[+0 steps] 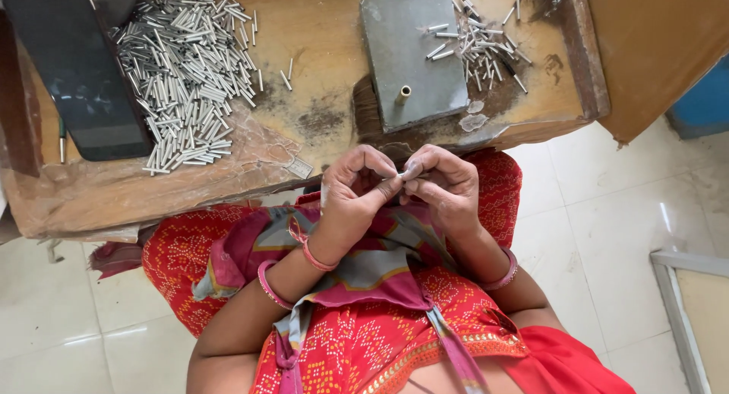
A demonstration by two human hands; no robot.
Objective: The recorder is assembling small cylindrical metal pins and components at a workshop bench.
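My left hand (351,193) and my right hand (442,183) meet over my lap, just below the edge of the worn wooden table (319,75). Their fingertips pinch a small silver metal tube (401,174) between them. A grey metal block (410,44) with a short brass peg (403,94) standing in it lies on the table above my hands. To its right lies a small scatter of silver tubes (482,44). A much larger heap of the same tubes (186,67) covers the table's left part.
A black phone (80,75) lies screen up at the table's left end, beside the big heap. White floor tiles (607,227) show to the right, with a framed panel (695,310) at the lower right. My red patterned clothing fills the bottom.
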